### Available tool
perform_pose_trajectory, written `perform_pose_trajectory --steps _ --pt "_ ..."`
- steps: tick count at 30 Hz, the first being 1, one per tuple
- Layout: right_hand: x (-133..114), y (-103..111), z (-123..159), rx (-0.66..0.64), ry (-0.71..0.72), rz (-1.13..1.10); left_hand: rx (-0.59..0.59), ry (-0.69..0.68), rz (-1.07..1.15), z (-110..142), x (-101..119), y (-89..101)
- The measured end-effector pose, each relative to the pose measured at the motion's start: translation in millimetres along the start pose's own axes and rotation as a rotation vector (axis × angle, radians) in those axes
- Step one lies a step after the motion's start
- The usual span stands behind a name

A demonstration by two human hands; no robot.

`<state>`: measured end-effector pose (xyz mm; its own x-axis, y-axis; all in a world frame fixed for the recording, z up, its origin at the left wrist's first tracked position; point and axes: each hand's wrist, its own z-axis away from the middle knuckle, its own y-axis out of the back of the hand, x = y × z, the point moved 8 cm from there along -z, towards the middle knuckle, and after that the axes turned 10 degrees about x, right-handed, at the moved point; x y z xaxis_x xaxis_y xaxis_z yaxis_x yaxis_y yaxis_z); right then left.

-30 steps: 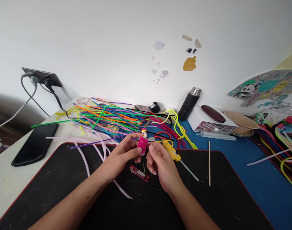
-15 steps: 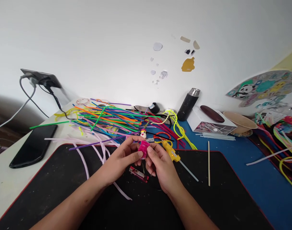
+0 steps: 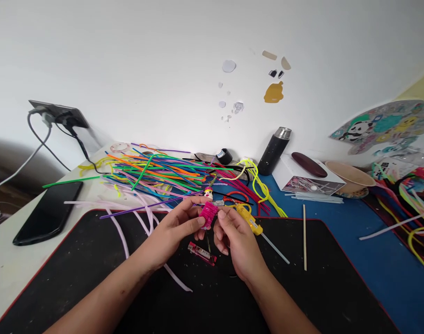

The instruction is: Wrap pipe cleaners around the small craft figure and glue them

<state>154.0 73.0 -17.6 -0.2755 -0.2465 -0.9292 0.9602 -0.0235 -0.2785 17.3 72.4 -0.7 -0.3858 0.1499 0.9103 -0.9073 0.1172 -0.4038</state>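
Between my hands is a small magenta pipe-cleaner piece (image 3: 209, 215), folded into tight ribs. My left hand (image 3: 179, 225) is closed on its left side, thumb in front and fingers behind. At the piece's right edge, my right hand (image 3: 234, 232) pinches with thumb and forefinger, the other fingers curled. Just beyond the piece, a small white figure head (image 3: 208, 193) with yellow and red on top shows; its lower part is hidden. A red lighter (image 3: 201, 253) lies on the black mat (image 3: 267, 292) below my fingers, with a thin dark stick across its end.
A yellow glue gun (image 3: 250, 220) with a clear glue stick lies right of my hands, beside orange-handled scissors (image 3: 236, 195). Many coloured pipe cleaners (image 3: 156, 167) are heaped behind. A wooden stick (image 3: 304, 236), black flask (image 3: 274, 150), white box (image 3: 302, 176) and phone (image 3: 48, 211) lie around.
The magenta piece has turned and tilted in my left hand, uncovering the figure head behind it. My right fingertips came onto its right side, then shifted slightly to its edge.
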Motion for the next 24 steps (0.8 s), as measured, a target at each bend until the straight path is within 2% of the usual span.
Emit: perform_pose_trajectory --steps 4,11,21,24 --pt "-2.8 0.3 0.9 -0.009 0.027 0.02 0.016 0.017 -0.062 0.9 -1.1 -0.2" --pt "0.5 2.8 1.3 0.004 -0.009 0.054 -0.11 0.085 -0.03 4.5 -5.0 -13.2" --pt "-3.9 3.5 2.5 0.025 -0.047 -0.049 -0.055 0.073 -0.071 5.7 -6.7 -6.8" --pt "-4.6 6.7 1.2 0.058 -0.041 -0.072 -0.008 0.028 -0.052 3.3 -3.5 -3.2"
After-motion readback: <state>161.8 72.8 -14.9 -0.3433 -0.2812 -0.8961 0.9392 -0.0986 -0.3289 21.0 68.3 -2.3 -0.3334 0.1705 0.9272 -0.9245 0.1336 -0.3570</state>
